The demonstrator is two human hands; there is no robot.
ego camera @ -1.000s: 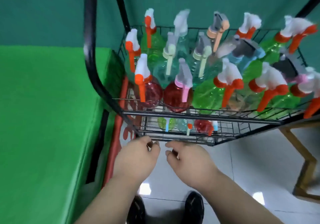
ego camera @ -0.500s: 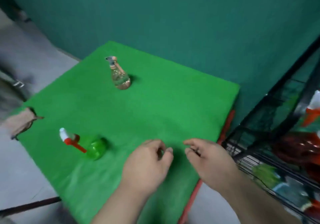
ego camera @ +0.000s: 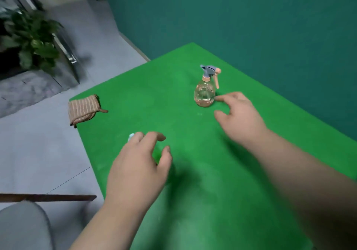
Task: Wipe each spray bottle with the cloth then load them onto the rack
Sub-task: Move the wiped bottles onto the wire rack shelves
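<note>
A clear spray bottle (ego camera: 205,93) with a grey and pink trigger head stands upright on the green table (ego camera: 193,172). My right hand (ego camera: 238,114) hovers just to its right, fingers spread and holding nothing. My left hand (ego camera: 139,163) is over a lying green spray bottle (ego camera: 156,154); only its white nozzle tip and a bit of green body show between the fingers, which hold nothing. A brown striped cloth (ego camera: 83,109) lies folded at the table's left corner. The rack is out of view.
A dark green wall (ego camera: 251,18) backs the table. A potted plant (ego camera: 29,39) stands on the grey floor at far left. A grey chair (ego camera: 21,226) and a brown bar (ego camera: 48,197) are at lower left.
My view swung left from the rack to the table. Both hands moved out over the table, the left one now above the green bottle, the right one beside the clear bottle.
</note>
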